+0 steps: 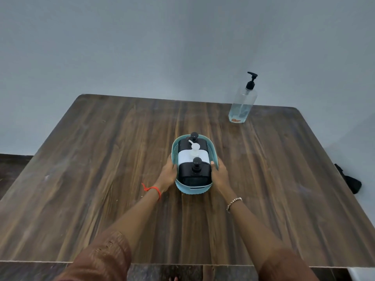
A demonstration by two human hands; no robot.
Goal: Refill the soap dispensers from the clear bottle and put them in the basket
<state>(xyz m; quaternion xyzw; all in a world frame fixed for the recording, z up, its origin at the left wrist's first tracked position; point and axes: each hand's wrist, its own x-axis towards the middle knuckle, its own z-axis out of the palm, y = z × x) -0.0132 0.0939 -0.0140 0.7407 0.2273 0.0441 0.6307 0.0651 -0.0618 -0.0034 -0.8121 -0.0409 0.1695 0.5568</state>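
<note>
The task looks all but finished. Three soap dispensers stand upright in a row inside the pale blue basket [188,189], which sits near the middle of the wooden surface [101,159]: a black dispenser [194,175] at the near end, a white dispenser [184,157] in the middle and a second black dispenser [183,144] at the far end, each with its pump head on. They fill the basket from end to end, touching one another.

The left hand [168,173] has its grip closed on the basket's left wall and the right hand [220,175] on the right wall, thumb tip at the rim. Whether the basket rests on the surface or is just lifted I cannot tell.

The clear bottle [242,104] stands upright at the far right of the surface, well apart from the basket, its black pump on and only a low level of liquid left in it. That fits with the pouring being over, though the dispensers are opaque, so how full they are cannot be seen.

What seems left is, at most, to set the basket in its final place and let go of it
</note>
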